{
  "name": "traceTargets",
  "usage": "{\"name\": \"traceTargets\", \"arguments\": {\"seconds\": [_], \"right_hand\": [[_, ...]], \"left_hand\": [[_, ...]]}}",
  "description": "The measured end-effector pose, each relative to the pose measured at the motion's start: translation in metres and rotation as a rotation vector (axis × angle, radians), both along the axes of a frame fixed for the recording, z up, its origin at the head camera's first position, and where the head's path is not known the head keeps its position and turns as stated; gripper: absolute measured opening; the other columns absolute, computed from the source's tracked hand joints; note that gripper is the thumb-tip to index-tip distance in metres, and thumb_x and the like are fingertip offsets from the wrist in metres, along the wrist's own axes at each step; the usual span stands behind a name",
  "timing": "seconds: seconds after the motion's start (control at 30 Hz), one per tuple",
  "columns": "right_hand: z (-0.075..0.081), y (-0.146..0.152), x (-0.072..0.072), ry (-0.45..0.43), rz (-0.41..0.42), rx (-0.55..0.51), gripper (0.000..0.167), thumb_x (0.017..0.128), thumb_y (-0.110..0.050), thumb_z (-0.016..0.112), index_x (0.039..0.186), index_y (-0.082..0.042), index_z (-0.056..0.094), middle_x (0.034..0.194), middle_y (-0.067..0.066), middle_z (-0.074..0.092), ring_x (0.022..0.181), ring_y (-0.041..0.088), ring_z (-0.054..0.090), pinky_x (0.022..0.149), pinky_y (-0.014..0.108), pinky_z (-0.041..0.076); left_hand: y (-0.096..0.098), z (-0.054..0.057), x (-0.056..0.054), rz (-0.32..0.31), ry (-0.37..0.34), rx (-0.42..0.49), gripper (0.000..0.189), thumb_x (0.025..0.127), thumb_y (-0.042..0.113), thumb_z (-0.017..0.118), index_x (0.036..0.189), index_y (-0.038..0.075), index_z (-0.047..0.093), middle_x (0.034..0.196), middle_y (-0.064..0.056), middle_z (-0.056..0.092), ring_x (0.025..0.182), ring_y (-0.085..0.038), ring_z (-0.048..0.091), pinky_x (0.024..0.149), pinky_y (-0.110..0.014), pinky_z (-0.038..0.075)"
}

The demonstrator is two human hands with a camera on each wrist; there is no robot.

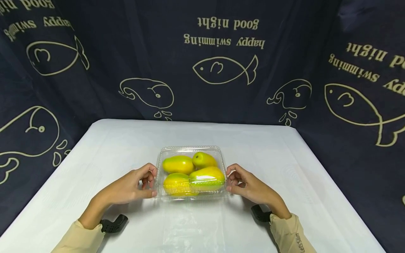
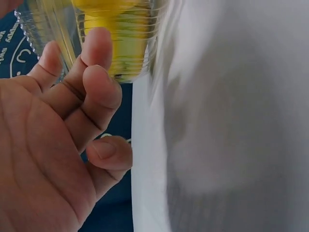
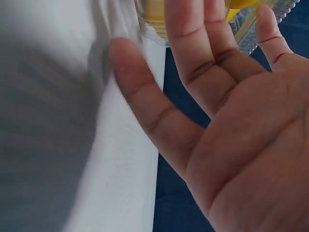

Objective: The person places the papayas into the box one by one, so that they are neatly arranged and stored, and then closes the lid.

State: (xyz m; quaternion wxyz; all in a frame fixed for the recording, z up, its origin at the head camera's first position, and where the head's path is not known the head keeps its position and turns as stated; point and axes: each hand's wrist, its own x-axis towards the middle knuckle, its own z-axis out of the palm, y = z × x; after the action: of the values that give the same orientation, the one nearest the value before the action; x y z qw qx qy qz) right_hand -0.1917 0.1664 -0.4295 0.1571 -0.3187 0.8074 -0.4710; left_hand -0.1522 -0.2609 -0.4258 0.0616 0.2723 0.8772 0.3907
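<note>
A clear plastic clamshell container (image 1: 192,149) sits at the middle of the table with several yellow-green mangoes (image 1: 207,177) inside. At its left side, my left hand (image 1: 131,186) holds the edge, thumb at the near corner and forefinger farther back. Opposite, my right hand (image 1: 250,184) holds the right edge in much the same way. The left wrist view shows curled fingers with the ridged container wall (image 2: 137,43) behind the tips. In the right wrist view, longer, straighter fingers (image 3: 186,46) reach to the container's side; both thumbs are mostly out of the wrist views.
A white cloth (image 1: 253,147) covers the table. Dark blue fabric (image 1: 221,102) printed with fish and whales hangs behind it and along both sides. Black wrist mounts (image 1: 114,224) sit by the beige sleeves (image 1: 80,239).
</note>
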Motion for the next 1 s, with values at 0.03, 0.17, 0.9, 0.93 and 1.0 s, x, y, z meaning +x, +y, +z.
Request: {"name": "traceTargets", "arguments": {"seconds": [0.03, 0.17, 0.9, 0.93, 1.0], "right_hand": [[0.0, 0.0, -0.0002, -0.012, 0.011, -0.004, 0.034, 0.096, -0.016, 0.066, 0.122, -0.013, 0.045, 0.098, 0.011, 0.062, 0.083, 0.019, 0.06, 0.075, 0.03, 0.054], [-0.0001, -0.0007, -0.0011, -0.075, 0.066, -0.04, 0.037, 0.097, -0.011, 0.063, 0.125, -0.008, 0.039, 0.09, 0.023, 0.063, 0.07, 0.029, 0.058, 0.066, 0.031, 0.05], [0.0008, -0.0025, 0.0012, -0.217, 0.153, -0.09, 0.039, 0.102, -0.01, 0.055, 0.126, -0.003, 0.025, 0.082, 0.027, 0.056, 0.064, 0.038, 0.047, 0.057, 0.035, 0.044], [0.001, -0.0024, 0.0014, -0.217, 0.147, -0.084, 0.039, 0.102, -0.01, 0.055, 0.126, -0.004, 0.026, 0.083, 0.028, 0.058, 0.064, 0.038, 0.048, 0.057, 0.034, 0.044], [0.0014, -0.0022, 0.0016, -0.215, 0.135, -0.064, 0.039, 0.102, -0.012, 0.056, 0.127, -0.005, 0.026, 0.085, 0.03, 0.06, 0.064, 0.038, 0.05, 0.057, 0.033, 0.043]], "left_hand": [[0.0003, 0.0005, 0.0001, -0.005, -0.016, 0.007, 0.043, 0.086, 0.028, 0.079, 0.114, 0.015, 0.049, 0.086, 0.002, 0.061, 0.07, -0.012, 0.054, 0.065, -0.027, 0.046], [0.0008, 0.0023, -0.0001, -0.015, -0.093, 0.044, 0.046, 0.087, 0.024, 0.079, 0.117, 0.01, 0.047, 0.083, 0.001, 0.06, 0.068, -0.009, 0.052, 0.064, -0.028, 0.045], [0.005, 0.0076, 0.0023, -0.01, -0.439, 0.191, 0.059, 0.088, 0.015, 0.076, 0.125, 0.002, 0.031, 0.071, -0.007, 0.062, 0.058, -0.009, 0.047, 0.053, -0.02, 0.038], [0.0052, 0.0077, 0.0027, -0.011, -0.438, 0.193, 0.058, 0.088, 0.015, 0.076, 0.124, 0.002, 0.031, 0.071, -0.007, 0.062, 0.057, -0.008, 0.046, 0.052, -0.02, 0.038], [0.0056, 0.0078, 0.0033, -0.016, -0.437, 0.198, 0.058, 0.089, 0.014, 0.075, 0.123, 0.002, 0.031, 0.071, -0.007, 0.062, 0.056, -0.008, 0.046, 0.051, -0.021, 0.038]]}}
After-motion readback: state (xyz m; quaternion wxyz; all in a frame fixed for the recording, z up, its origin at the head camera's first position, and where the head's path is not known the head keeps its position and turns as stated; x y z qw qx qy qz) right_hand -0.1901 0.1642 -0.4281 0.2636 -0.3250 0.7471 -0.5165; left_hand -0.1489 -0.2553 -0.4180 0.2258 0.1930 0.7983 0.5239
